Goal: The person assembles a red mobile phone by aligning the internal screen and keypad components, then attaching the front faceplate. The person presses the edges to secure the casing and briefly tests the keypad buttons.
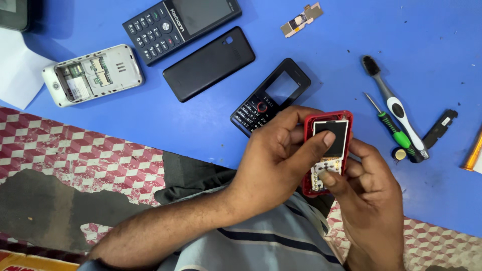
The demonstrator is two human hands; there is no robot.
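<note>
My left hand (278, 158) and my right hand (366, 183) both hold a small red phone body (326, 150) with its front cover off, above the near edge of the blue table (150, 120). Its dark screen and white keypad board show. My left thumb presses on the screen; my right thumb rests on the keypad board. Just behind my left hand lies a black front cover with keypad (268, 98).
A white opened phone (93, 75), a dark keypad phone (181, 25) and a black back cover (208, 62) lie at the far left. To the right are a brush (394, 108), a green screwdriver (394, 130), a black part (439, 128) and a small circuit piece (301, 20).
</note>
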